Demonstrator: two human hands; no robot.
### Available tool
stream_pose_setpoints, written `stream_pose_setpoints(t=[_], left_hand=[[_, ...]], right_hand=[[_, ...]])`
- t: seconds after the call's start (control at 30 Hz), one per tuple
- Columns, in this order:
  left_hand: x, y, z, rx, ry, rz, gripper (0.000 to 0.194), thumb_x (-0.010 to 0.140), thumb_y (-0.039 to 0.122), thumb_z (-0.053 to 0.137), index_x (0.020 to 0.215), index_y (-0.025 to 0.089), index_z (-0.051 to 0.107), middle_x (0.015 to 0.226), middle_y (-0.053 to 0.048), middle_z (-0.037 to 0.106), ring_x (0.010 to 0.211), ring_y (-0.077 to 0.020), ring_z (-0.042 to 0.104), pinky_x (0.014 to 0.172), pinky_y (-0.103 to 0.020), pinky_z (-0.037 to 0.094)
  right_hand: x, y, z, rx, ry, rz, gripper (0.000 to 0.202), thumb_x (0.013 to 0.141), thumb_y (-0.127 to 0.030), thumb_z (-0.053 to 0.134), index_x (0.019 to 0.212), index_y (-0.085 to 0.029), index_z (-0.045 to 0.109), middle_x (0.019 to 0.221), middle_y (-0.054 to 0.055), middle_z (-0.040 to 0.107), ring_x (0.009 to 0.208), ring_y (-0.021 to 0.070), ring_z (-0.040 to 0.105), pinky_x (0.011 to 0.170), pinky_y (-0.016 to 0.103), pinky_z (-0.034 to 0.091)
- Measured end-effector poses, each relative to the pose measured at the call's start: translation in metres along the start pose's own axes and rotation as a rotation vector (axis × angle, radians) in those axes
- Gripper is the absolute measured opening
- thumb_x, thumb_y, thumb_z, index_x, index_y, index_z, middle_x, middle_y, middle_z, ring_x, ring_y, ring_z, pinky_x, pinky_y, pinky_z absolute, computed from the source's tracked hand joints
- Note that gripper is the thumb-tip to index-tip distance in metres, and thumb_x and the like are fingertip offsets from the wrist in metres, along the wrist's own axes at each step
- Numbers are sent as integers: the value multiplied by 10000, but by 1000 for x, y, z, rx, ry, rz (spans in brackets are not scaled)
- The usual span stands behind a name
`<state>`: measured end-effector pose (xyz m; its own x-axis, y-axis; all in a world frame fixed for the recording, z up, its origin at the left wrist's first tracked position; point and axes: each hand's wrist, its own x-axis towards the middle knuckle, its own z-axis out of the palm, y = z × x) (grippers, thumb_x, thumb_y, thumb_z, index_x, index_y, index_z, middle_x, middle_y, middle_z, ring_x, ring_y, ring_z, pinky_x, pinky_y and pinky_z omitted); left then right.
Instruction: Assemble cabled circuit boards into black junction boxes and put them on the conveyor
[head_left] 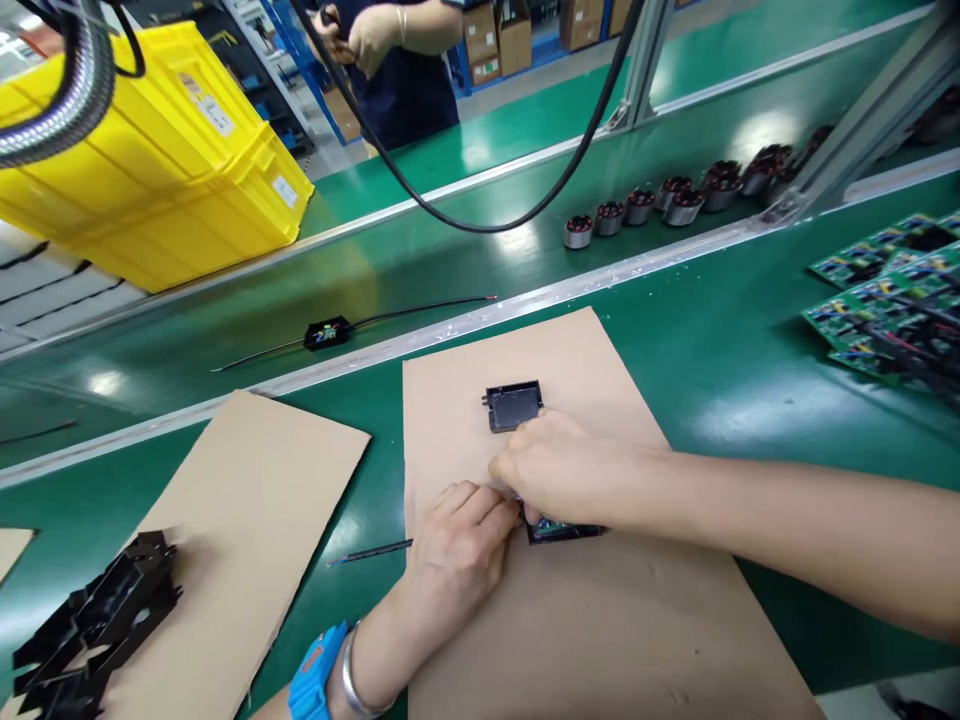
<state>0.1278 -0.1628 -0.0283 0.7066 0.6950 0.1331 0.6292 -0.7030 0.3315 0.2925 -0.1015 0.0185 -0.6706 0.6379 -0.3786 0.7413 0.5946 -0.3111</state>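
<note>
On the cardboard sheet [615, 620], a black plastic case [566, 530] with a green circuit board inside lies partly covered by my hands. My left hand [465, 535] is closed at the case's left end, and a black cable [371, 552] runs out from under it to the left. My right hand [551, 465] reaches over from the right, fingers pinched at the case's upper left corner; what they hold is hidden. Just beyond the right hand is another black plastic case [514, 407], open side up.
Black plastic cases [97, 625] are piled on another cardboard sheet [262, 480] at left. Circuit boards [892, 300] lie stacked at right. Past the metal rail [525, 305] sit a wired module [327, 333], several motor-like parts [640, 207] and yellow crates [172, 150]. A co-worker [405, 80] stands opposite; a black cable [480, 228] hangs overhead.
</note>
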Motion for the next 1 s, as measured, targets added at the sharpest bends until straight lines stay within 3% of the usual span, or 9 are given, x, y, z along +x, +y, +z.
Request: stream_pose_setpoints(t=[0.13,0.23,0.33,0.43,0.5,0.7,0.87,1.0], left_hand=[[-1,-1,-11,-14,-65,-35,218,975,143,427,977,189,641,883,-63,646,815,-202,577,741,-340,492],[-1,8,-24,-18,-78,-50,161,952,175,459,1021,183,604,969,-78,633,886,-224,571,804,-381,487],[5,16,-28,-64,-80,128,234,901,196,514,1122,146,570,1140,-116,614,1007,-258,553,886,-416,461],[13,16,-19,-41,-129,316,390,906,206,517,1287,124,512,1299,-108,586,1155,-271,523,977,-425,403],[16,12,-10,19,-117,360,402,941,180,481,1340,130,486,1331,-81,590,1213,-250,503,1008,-410,363],[17,3,-5,19,-95,391,301,977,140,468,1264,147,559,1282,-30,631,1205,-178,509,1014,-347,328],[19,1,-6,-70,-87,365,244,961,158,514,1187,148,605,1228,-15,649,1159,-171,526,1013,-341,327],[17,1,-3,-76,-81,357,269,960,108,484,1204,126,597,1237,-35,641,1186,-189,502,1014,-354,317]], right_hand=[[-16,8,0,20,44,35,178,707,-272,821,717,-171,674,701,26,677,675,183,624,558,266,385],[-51,21,9,88,260,52,230,820,-399,726,855,-183,658,871,47,688,847,215,626,696,299,436],[-85,29,26,210,406,98,234,847,-381,695,946,-184,616,940,49,656,922,228,594,764,326,450],[-98,28,44,295,344,158,406,762,-398,776,1039,-160,599,994,71,619,938,247,577,772,349,473],[-94,26,51,331,329,158,466,735,-358,800,1107,-162,597,1052,75,596,954,243,573,794,351,480],[-82,29,54,306,320,55,392,746,-265,768,1097,-189,610,1045,47,603,955,237,565,831,372,461],[-84,34,53,353,302,36,472,738,-276,795,1154,-208,582,1084,38,608,976,232,565,842,365,457],[-95,35,53,455,325,121,526,758,-342,795,1187,-193,530,1113,50,606,991,225,570,836,344,459]])
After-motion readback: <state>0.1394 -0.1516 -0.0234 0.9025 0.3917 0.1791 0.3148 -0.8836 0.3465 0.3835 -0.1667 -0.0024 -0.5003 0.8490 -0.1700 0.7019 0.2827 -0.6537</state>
